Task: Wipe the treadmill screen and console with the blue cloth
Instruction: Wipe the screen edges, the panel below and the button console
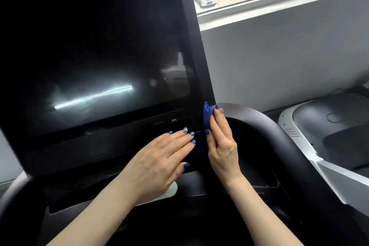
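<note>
Right hand (pixel 220 142) grips the blue cloth (pixel 207 124), bunched against the lower right edge of the treadmill screen (pixel 95 62). Left hand (pixel 159 158), fingers straight, rests flat on the frame just below the screen. The cloth looks soft, light and limp; best held wadded in the palm.

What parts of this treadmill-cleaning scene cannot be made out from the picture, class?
Head view:
- Blue cloth: mostly hidden behind the right hand.
- Screen: top and left cut off by the frame.
- White label: covered by the left hand, text unreadable.
</note>
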`<state>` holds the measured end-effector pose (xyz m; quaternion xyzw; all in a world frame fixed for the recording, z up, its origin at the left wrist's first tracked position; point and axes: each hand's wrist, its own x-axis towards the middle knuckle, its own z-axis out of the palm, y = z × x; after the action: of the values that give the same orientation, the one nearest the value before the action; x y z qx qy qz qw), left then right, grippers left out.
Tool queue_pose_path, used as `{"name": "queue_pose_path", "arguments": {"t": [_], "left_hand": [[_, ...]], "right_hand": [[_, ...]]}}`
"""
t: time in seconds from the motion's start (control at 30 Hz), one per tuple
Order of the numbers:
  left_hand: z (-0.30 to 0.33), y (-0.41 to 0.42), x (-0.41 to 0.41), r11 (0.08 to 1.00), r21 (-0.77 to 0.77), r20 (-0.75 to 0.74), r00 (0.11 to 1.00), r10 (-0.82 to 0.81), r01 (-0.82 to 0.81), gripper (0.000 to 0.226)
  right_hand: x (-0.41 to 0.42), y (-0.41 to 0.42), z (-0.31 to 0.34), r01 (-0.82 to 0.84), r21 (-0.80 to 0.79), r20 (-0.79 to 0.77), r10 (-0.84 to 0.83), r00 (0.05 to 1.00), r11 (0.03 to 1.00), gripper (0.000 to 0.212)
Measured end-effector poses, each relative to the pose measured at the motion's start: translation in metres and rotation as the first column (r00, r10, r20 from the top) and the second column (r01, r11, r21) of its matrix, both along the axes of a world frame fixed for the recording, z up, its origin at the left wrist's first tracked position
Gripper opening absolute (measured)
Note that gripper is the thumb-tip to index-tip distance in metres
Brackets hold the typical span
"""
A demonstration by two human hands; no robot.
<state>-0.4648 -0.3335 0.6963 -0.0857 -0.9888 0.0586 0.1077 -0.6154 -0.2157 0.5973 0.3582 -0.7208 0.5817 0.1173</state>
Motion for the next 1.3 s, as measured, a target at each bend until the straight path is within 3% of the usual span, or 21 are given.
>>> {"name": "queue_pose_path", "arguments": {"t": [0.27,0.47,0.73,0.87,1.07,1.23,1.3], "left_hand": [[0.055,-0.025,-0.043,0.991,-0.123,-0.102,0.994,0.033,-0.046,0.05],[0.084,-0.041,-0.077,0.968,-0.246,-0.11,0.993,0.033,-0.059,0.056],[0.104,-0.07,-0.122,0.917,-0.391,-0.073,0.996,0.056,-0.08,0.061],[0.1,-0.076,-0.126,0.916,-0.395,-0.071,0.997,0.042,-0.067,0.061],[0.106,-0.077,-0.128,0.918,-0.395,-0.089,0.996,-0.003,-0.033,0.058],[0.116,-0.083,-0.131,0.911,-0.413,-0.097,0.995,-0.023,-0.019,0.058],[0.124,-0.09,-0.134,0.905,-0.422,-0.108,0.994,0.011,-0.056,0.059]], "right_hand": [[-0.017,-0.026,0.044,0.076,-0.124,0.237,-0.045,0.97,0.989,0.045],[-0.019,-0.024,0.027,0.104,0.005,-0.099,-0.103,0.99,0.995,0.048],[-0.028,-0.044,0.047,0.161,-0.027,-0.065,-0.162,0.985,0.987,0.045],[-0.023,-0.029,0.035,0.089,-0.007,-0.149,-0.089,0.985,0.996,0.042],[-0.046,-0.056,0.068,0.123,-0.028,0.026,-0.122,0.992,0.992,0.045],[-0.036,-0.037,0.053,0.058,0.013,-0.159,-0.055,0.986,0.998,0.044],[-0.044,-0.037,0.056,0.048,0.024,-0.146,-0.044,0.988,0.999,0.044]]}}
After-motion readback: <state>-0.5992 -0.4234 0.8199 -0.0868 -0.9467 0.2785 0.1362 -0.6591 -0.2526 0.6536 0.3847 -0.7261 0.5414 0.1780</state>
